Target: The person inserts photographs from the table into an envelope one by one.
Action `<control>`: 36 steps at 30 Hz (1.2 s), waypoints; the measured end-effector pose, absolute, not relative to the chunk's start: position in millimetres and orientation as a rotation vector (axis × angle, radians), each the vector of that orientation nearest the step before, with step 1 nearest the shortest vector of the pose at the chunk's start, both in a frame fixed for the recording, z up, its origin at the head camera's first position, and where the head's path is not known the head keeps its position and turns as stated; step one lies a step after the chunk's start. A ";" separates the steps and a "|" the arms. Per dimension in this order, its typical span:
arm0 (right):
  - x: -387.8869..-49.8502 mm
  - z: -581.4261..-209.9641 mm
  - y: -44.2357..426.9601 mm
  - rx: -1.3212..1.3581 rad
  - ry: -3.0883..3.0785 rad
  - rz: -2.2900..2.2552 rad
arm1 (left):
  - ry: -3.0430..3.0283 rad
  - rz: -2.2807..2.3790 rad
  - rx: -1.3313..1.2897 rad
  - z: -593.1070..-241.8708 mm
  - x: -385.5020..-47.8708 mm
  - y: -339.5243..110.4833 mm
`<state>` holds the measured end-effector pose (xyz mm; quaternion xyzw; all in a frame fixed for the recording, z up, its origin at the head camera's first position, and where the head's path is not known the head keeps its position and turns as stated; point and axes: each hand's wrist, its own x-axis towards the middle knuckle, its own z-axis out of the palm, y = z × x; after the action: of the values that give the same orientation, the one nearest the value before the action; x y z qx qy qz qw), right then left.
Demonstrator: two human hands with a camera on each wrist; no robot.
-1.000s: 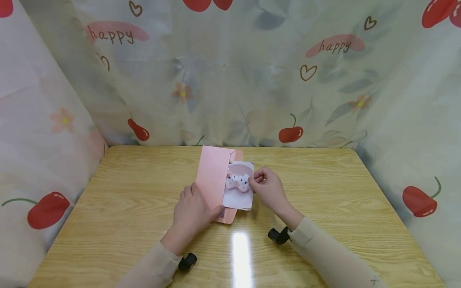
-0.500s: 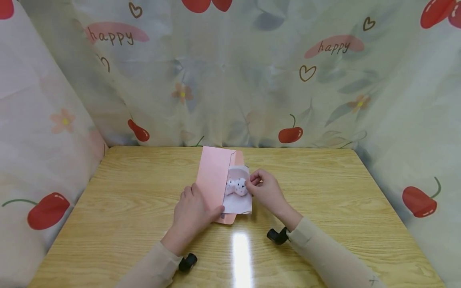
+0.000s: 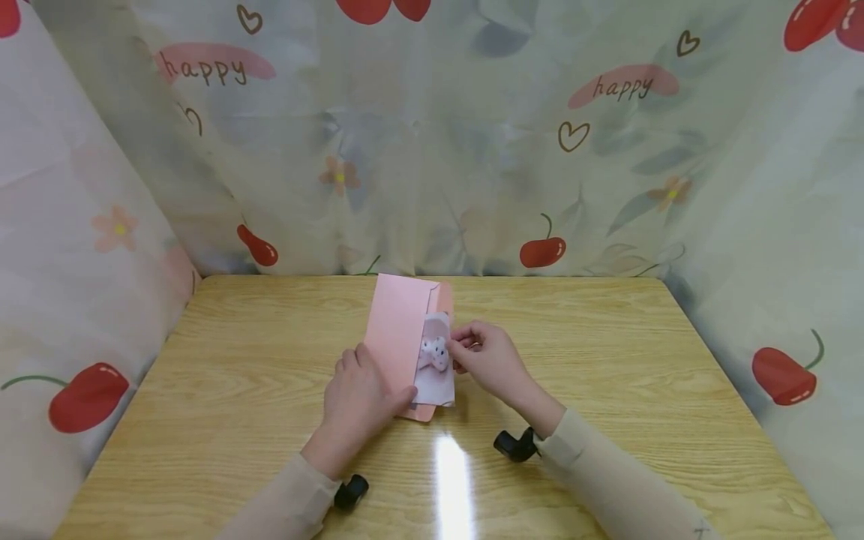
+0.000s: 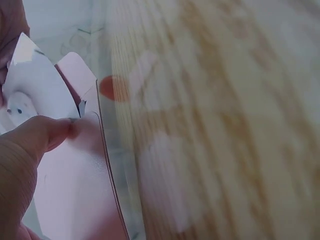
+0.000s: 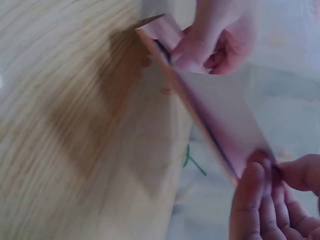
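A pink envelope [image 3: 397, 315] stands tilted above the table with its mouth toward the right. My left hand [image 3: 356, 397] grips its lower part, the thumb lying by the mouth. Partly inside the envelope is a pale card [image 3: 435, 386] printed with a spotted white bow. My right hand [image 3: 493, 361] pinches the card's right edge between thumb and fingers. In the left wrist view, the left thumb [image 4: 42, 135] presses on the envelope near the card. The right wrist view shows the card [image 5: 225, 100] in the opening, between both hands. The card's left part is hidden by the envelope.
A wood-grain table [image 3: 256, 352] lies under the hands, with a bright glare strip [image 3: 452, 480] near its front. Curtains [image 3: 418, 150] printed with cherries and hearts enclose the back and sides. A black camera [image 3: 516, 445] is on the right wrist, another [image 3: 352, 493] on the left.
The right hand has moved left and slightly down with the card, so less of the card shows outside the envelope. The left hand and the envelope have hardly moved.
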<state>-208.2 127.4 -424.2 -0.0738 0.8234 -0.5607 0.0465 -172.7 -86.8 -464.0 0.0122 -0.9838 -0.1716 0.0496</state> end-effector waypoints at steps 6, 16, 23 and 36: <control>-210.3 -422.8 123.3 -0.119 2.487 -1.657 | -2.995 -0.520 0.033 -465.3 -173.5 -87.2; -215.4 -440.0 111.2 -0.027 2.428 -1.692 | -3.026 -0.580 0.035 -462.9 -173.1 -84.1; -219.7 -449.5 104.2 -0.045 2.439 -1.736 | -3.004 -0.631 0.006 -460.2 -169.9 -82.0; -223.6 -457.3 96.7 -0.046 2.465 -1.685 | -2.987 -0.611 -0.001 -461.5 -169.0 -80.0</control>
<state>-223.6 96.7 -457.3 -0.0152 0.8229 -0.5626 0.0774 -169.0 -80.0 -461.5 -0.0004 -0.9787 -0.2001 0.0463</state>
